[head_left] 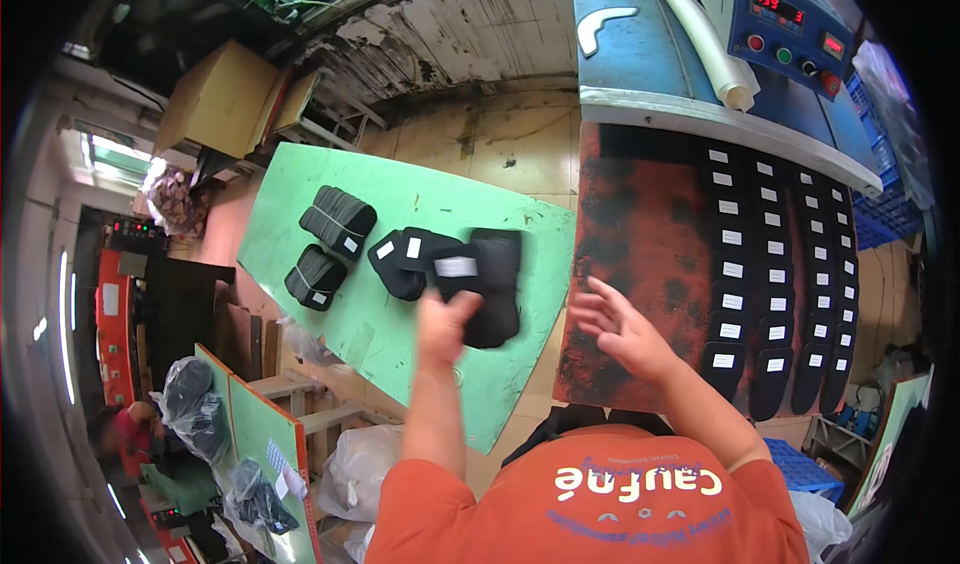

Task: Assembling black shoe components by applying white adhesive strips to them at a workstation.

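My left hand (443, 326), slightly blurred, grips a black fabric piece (452, 244) with a white label, over the right side of the green table. Under and beside it lie more black pieces (496, 314) with rounded ends, next to two loose labelled pieces (400, 280). Further left on the table are two bundles of black pieces: an upper one (336, 216) and a lower one (313, 276), both tied. My right hand (618, 328) hovers over the left edge of the reddish work surface. Its fingers are spread and nothing is in it.
The green table (410, 364) stands at left. On the reddish surface (630, 224) at right, black labelled pieces (722, 359) lie in rows. Behind it is a blue machine with a control panel (790, 29), a white tube (705, 44) and a pale curved piece (603, 29). Plastic bags (360, 469) lie lower left.
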### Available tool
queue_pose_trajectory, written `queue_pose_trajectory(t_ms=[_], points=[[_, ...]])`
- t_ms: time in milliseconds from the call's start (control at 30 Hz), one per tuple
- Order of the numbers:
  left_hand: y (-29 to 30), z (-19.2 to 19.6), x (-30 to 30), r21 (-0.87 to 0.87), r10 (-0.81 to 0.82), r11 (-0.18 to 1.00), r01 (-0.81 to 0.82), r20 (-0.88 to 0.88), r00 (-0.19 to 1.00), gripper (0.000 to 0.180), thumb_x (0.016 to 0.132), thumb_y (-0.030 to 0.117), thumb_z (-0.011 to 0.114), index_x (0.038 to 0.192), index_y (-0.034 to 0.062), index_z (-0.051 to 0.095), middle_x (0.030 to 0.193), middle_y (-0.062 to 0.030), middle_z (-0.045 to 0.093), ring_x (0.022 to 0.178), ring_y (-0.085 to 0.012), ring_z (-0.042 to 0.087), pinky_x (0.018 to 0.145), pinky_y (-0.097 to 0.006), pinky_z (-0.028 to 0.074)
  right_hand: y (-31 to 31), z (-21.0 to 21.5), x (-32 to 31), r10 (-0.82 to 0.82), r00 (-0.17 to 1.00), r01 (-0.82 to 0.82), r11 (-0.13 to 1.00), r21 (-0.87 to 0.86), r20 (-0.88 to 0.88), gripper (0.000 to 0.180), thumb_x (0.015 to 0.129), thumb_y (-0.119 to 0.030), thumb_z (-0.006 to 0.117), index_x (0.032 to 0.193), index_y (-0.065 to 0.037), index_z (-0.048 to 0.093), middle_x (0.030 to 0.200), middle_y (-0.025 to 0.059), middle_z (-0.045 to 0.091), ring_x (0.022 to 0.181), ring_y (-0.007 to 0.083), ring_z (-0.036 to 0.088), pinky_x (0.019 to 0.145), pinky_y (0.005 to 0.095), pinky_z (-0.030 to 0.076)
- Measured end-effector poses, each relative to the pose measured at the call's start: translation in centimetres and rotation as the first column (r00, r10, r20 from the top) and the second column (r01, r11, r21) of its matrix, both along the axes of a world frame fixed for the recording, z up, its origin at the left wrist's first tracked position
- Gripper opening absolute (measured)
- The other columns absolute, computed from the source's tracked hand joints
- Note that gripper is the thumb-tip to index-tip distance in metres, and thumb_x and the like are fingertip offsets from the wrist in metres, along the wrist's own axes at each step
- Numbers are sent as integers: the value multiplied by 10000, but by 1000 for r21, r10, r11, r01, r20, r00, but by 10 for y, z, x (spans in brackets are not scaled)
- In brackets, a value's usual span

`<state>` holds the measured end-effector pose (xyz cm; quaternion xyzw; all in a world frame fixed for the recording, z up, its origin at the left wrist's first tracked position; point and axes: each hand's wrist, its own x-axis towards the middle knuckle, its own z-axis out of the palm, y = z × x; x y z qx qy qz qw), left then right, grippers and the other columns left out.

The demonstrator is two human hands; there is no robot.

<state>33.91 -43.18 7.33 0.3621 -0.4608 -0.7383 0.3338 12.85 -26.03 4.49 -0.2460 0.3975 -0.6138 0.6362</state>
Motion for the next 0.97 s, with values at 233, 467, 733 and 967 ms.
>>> queue_pose_trajectory(t_ms=[233, 467, 733, 967], points=[[93, -10, -91, -775, 359, 467, 426, 606, 710, 587, 859, 315, 622, 1259, -60, 413, 1064, -232, 517, 1056, -376, 480, 942, -455, 357, 2, -13, -12, -317, 857, 304, 948, 98, 407, 570, 822, -200, 687, 1293, -62, 398, 1196, 108, 537, 1065, 235, 566, 929, 382, 476], [96, -17, -133, -915, 213, 328, 234, 313, 926, 527, 680, 141, 799, 1125, -43, 583, 921, -157, 586, 747, -293, 617, 606, -358, 518, 36, -26, -33, -463, 786, 460, 881, 113, 410, 613, 815, -266, 710, 1303, -56, 403, 1208, 101, 546, 1093, 229, 558, 939, 386, 471], [97, -27, -200, -912, 52, 382, 148, 181, 982, 244, 741, 11, 734, 953, -34, 623, 863, -106, 581, 638, -166, 549, 555, -272, 469, 58, -15, -72, -586, 652, 611, 782, 124, 481, 566, 824, -218, 700, 1294, -67, 423, 1215, 103, 545, 1112, 234, 551, 947, 401, 471], [-6, -91, -287, -416, 3, 903, 110, 261, 965, 189, 860, 116, 630, 947, -49, 604, 829, -53, 617, 733, -100, 535, 682, -252, 451, 81, -17, -114, -540, 586, 629, 773, 81, 605, 647, 820, -308, 691, 1347, -75, 397, 1295, 145, 500, 1194, 308, 495, 1017, 479, 394]])
